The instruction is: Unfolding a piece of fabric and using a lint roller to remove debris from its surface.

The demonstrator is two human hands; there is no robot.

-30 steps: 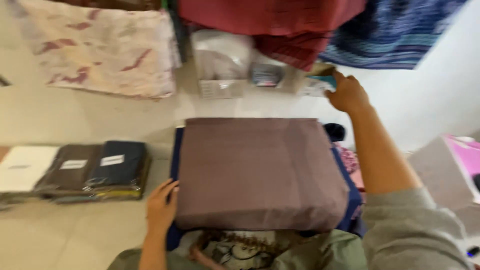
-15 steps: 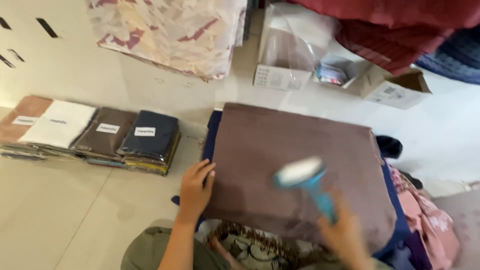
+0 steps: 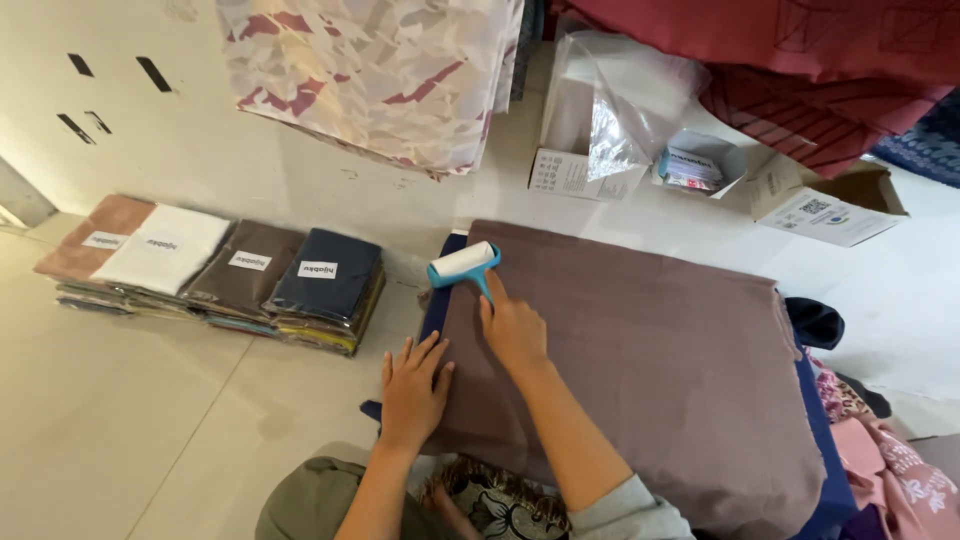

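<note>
A folded brown cloth (image 3: 660, 350) lies flat on a dark blue pad (image 3: 446, 262) on the floor in front of me. My right hand (image 3: 514, 330) grips the teal handle of a lint roller (image 3: 464, 266), whose white roll rests on the cloth's far left corner. My left hand (image 3: 413, 390) lies flat, fingers spread, on the cloth's near left edge.
Several packaged folded cloths (image 3: 240, 275) with white labels are stacked at the left. Cardboard boxes (image 3: 830, 205) and a clear plastic bag (image 3: 615, 100) stand at the back. A patterned cloth (image 3: 380, 70) and red fabric (image 3: 800, 50) hang above. Pink fabrics (image 3: 890, 450) lie at the right.
My right hand fetched the lint roller from the boxes at the back, swung it over the cloth and set it down on the far left corner. The left hand stayed at the cloth's edge.
</note>
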